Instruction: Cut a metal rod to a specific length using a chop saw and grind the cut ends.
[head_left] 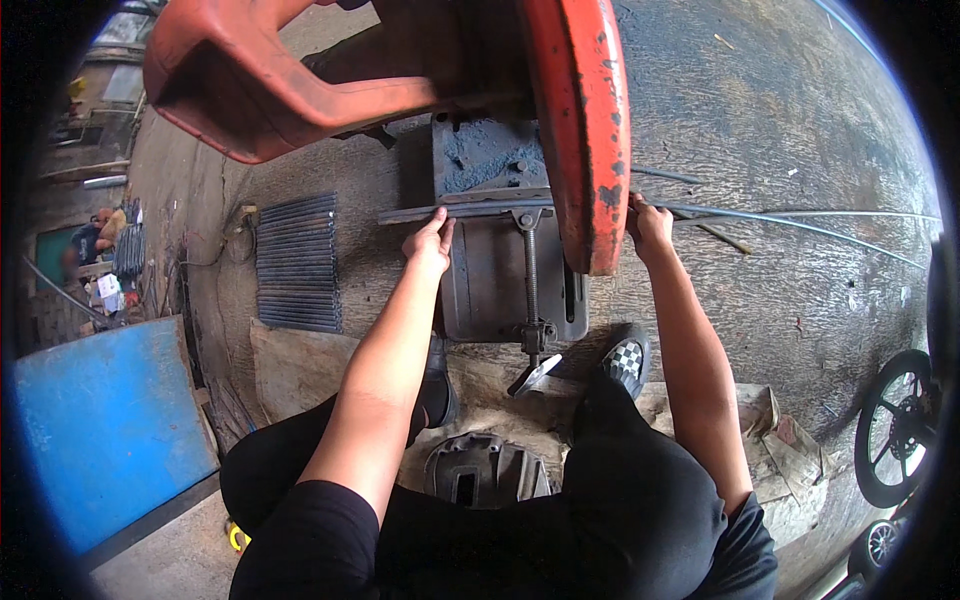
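Long thin metal rods (480,209) lie side by side across the vise of a red cut-off saw (595,130). My left hand (430,241) is closed round the rods near their left ends. To the right of the saw's red guard, my right hand (650,224) is closed on the same rods, its fingertips partly hidden by the guard. The vise screw (531,265) runs from the rods toward me and ends in a crank handle (538,374). The blade is hidden behind the guard. Blue-grey filings cover the saw's base (487,155).
A row of cut rods (297,262) lies on the floor at left, beyond a blue panel (115,425). A dark welding mask (487,468) sits between my legs. Loose rods (725,237) lie at right. A wheel (893,428) stands at the far right, and a person (95,238) at far left.
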